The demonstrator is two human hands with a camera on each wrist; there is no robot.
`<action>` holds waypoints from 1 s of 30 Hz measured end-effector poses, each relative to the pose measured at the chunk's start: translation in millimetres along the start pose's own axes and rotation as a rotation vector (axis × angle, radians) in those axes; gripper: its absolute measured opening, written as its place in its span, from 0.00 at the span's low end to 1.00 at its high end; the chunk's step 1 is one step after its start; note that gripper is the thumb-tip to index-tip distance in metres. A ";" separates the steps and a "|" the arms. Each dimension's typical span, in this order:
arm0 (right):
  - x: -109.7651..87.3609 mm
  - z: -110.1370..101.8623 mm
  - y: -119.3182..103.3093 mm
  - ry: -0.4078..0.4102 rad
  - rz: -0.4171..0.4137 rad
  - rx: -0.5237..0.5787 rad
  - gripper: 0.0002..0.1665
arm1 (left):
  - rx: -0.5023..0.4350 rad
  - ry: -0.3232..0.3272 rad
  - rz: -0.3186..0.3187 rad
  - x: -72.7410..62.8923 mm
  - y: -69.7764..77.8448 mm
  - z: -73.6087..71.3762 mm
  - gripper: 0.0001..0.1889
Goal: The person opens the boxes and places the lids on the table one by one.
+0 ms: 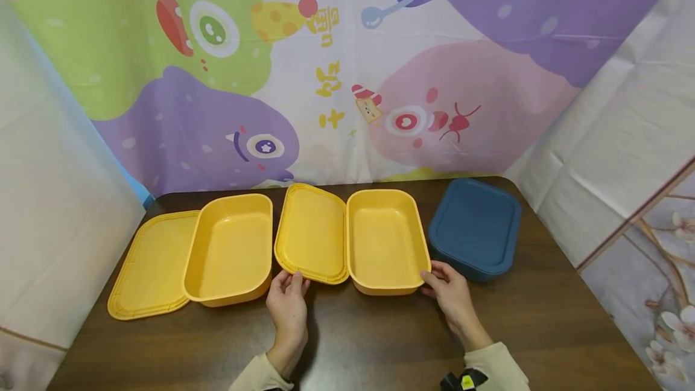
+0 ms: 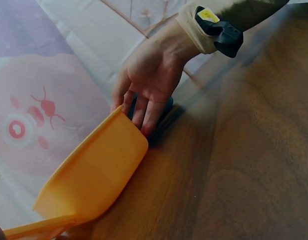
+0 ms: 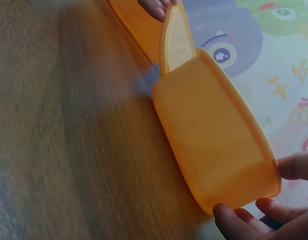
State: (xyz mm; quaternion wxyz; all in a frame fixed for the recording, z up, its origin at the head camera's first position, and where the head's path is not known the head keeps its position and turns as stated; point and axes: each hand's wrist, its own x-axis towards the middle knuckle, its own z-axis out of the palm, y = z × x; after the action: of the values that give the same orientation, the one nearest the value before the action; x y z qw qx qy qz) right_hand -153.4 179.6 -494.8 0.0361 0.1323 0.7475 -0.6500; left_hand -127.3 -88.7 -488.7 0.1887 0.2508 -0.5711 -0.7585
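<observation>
Middle of the table (image 1: 380, 343), left hand (image 1: 288, 305) has a yellow lid (image 1: 311, 231) pinched at its near edge, tilted and touching the left side of a yellow box (image 1: 384, 237). Right hand (image 1: 449, 291) is gripping that box's near right corner, so hands are apart. Second yellow box (image 1: 230, 246) sits further left, another lid (image 1: 154, 264) beside it, plus a lidded blue box (image 1: 475, 228) over right.

One lid (image 1: 312, 231) is between two boxes (image 1: 387, 240) on the table (image 1: 374, 343).
</observation>
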 end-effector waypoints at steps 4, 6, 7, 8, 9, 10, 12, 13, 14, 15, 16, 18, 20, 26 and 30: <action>-0.1 -0.9 0.6 0.016 -0.004 -0.010 0.24 | -0.007 -0.004 -0.038 1.4 -0.5 -1.5 0.17; -0.6 -0.9 0.6 0.022 -0.003 -0.013 0.23 | -0.007 -0.005 -0.054 1.7 -0.6 -2.2 0.17; -0.7 -0.9 0.6 0.023 -0.002 -0.012 0.23 | -0.006 -0.007 -0.062 2.0 -0.9 -2.5 0.18; -0.8 -0.9 0.6 0.022 -0.001 -0.012 0.24 | -0.006 -0.008 -0.071 2.0 -1.1 -3.0 0.18; -1.0 -0.9 0.6 0.022 0.000 -0.012 0.24 | -0.004 -0.011 -0.076 1.9 -1.2 -3.4 0.18; -1.2 -1.0 0.6 0.021 0.000 -0.012 0.24 | -0.002 -0.013 -0.083 1.8 -1.3 -3.8 0.18; -1.2 -1.3 0.5 0.020 0.002 -0.013 0.24 | -0.002 -0.019 -0.091 1.8 -1.9 -4.6 0.19; -1.3 -1.4 0.4 0.021 0.003 -0.014 0.24 | -0.004 -0.023 -0.099 1.8 -2.1 -5.0 0.19; -1.2 -1.6 0.4 0.021 0.004 -0.016 0.24 | -0.009 -0.028 -0.105 1.8 -2.1 -5.3 0.19; -1.1 -1.8 0.5 0.022 0.004 -0.017 0.24 | -0.012 -0.032 -0.111 2.1 -2.6 -5.6 0.19; -1.0 -1.7 0.6 0.022 0.004 -0.018 0.24 | -0.017 -0.036 -0.119 2.5 -2.9 -6.1 0.19; -0.8 -1.5 0.9 0.022 0.004 -0.021 0.24 | -0.024 -0.043 -0.139 3.3 -3.8 -7.2 0.19; -0.6 -1.5 1.1 0.022 0.002 -0.026 0.24 | -0.026 -0.056 -0.160 4.1 -4.6 -7.8 0.19; -0.4 -1.2 1.5 0.023 -0.002 -0.040 0.24 | -0.041 -0.098 -0.212 5.0 -6.8 -10.1 0.18; -0.3 -1.3 1.8 0.020 0.000 -0.042 0.24 | -0.079 -0.119 -0.245 6.2 -7.7 -12.3 0.17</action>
State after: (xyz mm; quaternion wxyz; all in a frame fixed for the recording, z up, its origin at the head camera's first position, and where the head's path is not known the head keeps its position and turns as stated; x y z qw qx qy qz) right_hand -152.5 181.0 -496.2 0.0314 0.1378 0.7615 -0.6326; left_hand -124.9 -99.6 -499.9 0.0700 0.2656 -0.5161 -0.8113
